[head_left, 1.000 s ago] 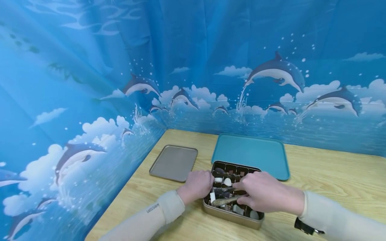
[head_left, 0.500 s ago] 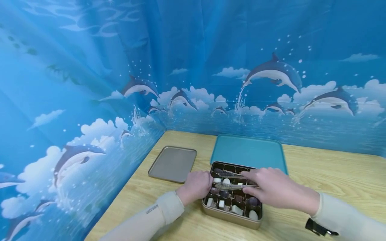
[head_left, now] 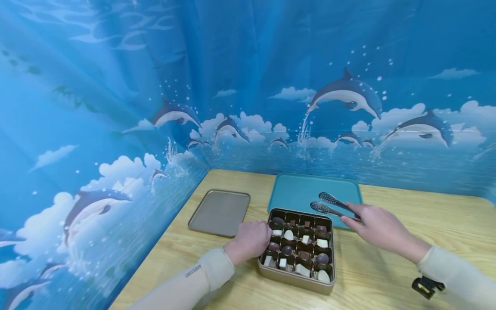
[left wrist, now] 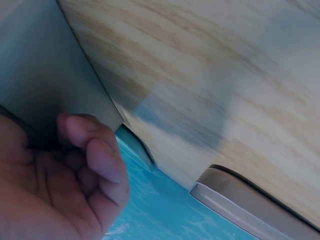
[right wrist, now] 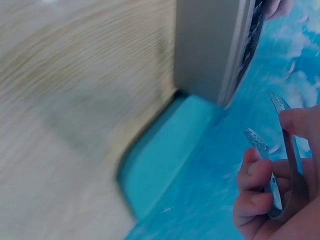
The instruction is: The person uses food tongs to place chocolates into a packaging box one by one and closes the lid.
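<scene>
A bronze tin (head_left: 294,282) stands on the table, divided into small compartments that hold dark, brown and white chocolates (head_left: 288,235). My left hand (head_left: 252,239) grips the tin's left side, its fingers curled at the rim; in the left wrist view they lie against the tin's wall (left wrist: 60,65). My right hand (head_left: 383,226) holds metal serving tongs (head_left: 322,208) with perforated spoon ends, right of and beyond the tin. The two tong ends stand apart, with nothing between them, over the teal tray (head_left: 294,189). In the right wrist view, thumb and fingers wrap the tongs (right wrist: 257,140).
A flat bronze tray or lid (head_left: 220,211) lies left of the tin. The teal tray is behind the tin, partly covered by it from this angle. Blue dolphin-print curtains (head_left: 248,142) border the wooden table (head_left: 418,219) behind and at the left.
The tongs have come up out of the tin and moved right and back with my right hand. More chocolates now show. The left hand stays at the tin's left side.
</scene>
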A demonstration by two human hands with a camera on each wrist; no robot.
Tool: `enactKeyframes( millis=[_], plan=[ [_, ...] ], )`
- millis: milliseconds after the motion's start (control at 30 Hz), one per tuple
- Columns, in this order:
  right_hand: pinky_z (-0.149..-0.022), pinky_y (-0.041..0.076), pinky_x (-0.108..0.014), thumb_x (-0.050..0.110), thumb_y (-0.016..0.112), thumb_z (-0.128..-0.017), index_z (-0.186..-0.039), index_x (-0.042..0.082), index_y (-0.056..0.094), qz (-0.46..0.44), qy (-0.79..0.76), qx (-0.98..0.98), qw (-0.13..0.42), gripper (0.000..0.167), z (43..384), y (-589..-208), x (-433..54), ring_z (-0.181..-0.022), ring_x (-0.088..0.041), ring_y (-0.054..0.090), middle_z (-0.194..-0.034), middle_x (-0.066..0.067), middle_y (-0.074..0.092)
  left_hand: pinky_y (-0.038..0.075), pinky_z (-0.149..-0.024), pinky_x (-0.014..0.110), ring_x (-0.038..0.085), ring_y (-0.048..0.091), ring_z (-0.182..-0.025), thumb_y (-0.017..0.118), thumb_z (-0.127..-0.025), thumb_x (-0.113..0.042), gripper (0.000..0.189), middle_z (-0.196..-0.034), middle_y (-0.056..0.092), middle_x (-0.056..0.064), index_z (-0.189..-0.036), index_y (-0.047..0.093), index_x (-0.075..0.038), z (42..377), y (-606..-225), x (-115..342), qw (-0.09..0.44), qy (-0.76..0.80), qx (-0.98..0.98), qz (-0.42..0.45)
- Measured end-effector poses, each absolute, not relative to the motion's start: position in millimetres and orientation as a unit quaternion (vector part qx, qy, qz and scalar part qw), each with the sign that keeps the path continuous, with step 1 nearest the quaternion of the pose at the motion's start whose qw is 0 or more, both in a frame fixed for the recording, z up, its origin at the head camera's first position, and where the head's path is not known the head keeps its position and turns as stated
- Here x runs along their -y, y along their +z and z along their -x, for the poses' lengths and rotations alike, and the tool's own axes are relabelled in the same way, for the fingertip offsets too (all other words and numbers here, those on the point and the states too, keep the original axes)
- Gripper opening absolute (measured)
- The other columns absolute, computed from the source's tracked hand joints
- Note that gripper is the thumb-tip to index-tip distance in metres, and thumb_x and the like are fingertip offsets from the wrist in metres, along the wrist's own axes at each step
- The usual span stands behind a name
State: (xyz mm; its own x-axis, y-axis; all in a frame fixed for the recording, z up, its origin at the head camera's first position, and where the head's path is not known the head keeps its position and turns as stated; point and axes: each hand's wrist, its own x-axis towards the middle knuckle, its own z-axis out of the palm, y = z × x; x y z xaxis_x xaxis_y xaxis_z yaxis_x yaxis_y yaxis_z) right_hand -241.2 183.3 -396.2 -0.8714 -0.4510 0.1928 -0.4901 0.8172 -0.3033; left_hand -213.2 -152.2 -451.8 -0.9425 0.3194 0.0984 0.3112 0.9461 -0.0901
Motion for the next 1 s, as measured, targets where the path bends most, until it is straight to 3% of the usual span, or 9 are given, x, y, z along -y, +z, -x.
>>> enactKeyframes(
  millis=[233,433,567,667,833,1000],
  plan=[
    [-0.039,0.033,-0.024,0.029,0.064,-0.097,-0.136,-0.01,0.053,-0.229,0.175,0.957,0.031,0.056,263.9,-421.0,-201.6,-0.045,-0.008,0.039,-0.061,0.003,0.048,0.045,-0.043,0.035,0.018,0.055,-0.055,0.056,-0.097,-0.022,0.029,-0.066,0.052,-0.002,-0.069,0.05,-0.017,208.8,-451.4,156.1,0.062,0.06,0.982,0.166],
    [-0.045,0.034,-0.028,0.028,0.067,-0.095,-0.131,-0.011,0.057,-0.221,0.162,0.962,0.019,0.054,277.0,-442.6,-209.4,-0.052,-0.012,0.04,-0.068,0.001,0.05,0.045,-0.043,0.037,0.019,0.056,-0.055,0.055,-0.097,-0.023,0.03,-0.065,0.052,-0.002,-0.068,0.049,-0.017,208.0,-451.1,155.5,0.065,0.056,0.983,0.164],
    [-0.053,0.049,-0.043,0.032,0.07,-0.093,-0.13,-0.012,0.058,-0.209,0.135,0.968,0.029,0.059,279.4,-447.4,-212.8,-0.068,-0.029,0.06,-0.095,-0.021,0.066,0.045,-0.043,0.036,0.018,0.055,-0.054,0.055,-0.098,-0.023,0.032,-0.064,0.051,-0.002,-0.067,0.049,-0.018,208.7,-450.1,153.4,0.062,0.048,0.983,0.166],
    [-0.058,0.052,-0.051,0.037,0.072,-0.091,-0.129,-0.01,0.06,-0.197,0.117,0.973,0.021,0.062,280.2,-447.3,-213.6,-0.079,-0.036,0.065,-0.116,-0.031,0.063,0.044,-0.043,0.034,0.017,0.053,-0.053,0.056,-0.097,-0.023,0.031,-0.063,0.051,-0.003,-0.067,0.05,-0.018,209.4,-449.3,152.8,0.056,0.047,0.983,0.167],
    [-0.051,0.042,-0.036,0.039,0.073,-0.089,-0.128,-0.009,0.061,-0.186,0.116,0.976,0.002,0.063,281.2,-446.5,-213.1,-0.069,-0.022,0.052,-0.107,-0.023,0.061,0.042,-0.043,0.03,0.013,0.048,-0.052,0.056,-0.099,-0.024,0.031,-0.063,0.049,-0.004,-0.068,0.052,-0.018,210.9,-449.1,152.4,0.046,0.049,0.983,0.171],
    [-0.051,0.042,-0.035,0.041,0.075,-0.087,-0.124,-0.01,0.063,-0.188,0.121,0.975,0.005,0.064,282.7,-447.3,-214.0,-0.069,-0.021,0.051,-0.103,-0.021,0.061,0.041,-0.042,0.029,0.013,0.046,-0.05,0.052,-0.101,-0.027,0.033,-0.062,0.048,-0.004,-0.07,0.053,-0.017,212.5,-449.3,153.6,0.05,0.057,0.982,0.171]
  ],
)
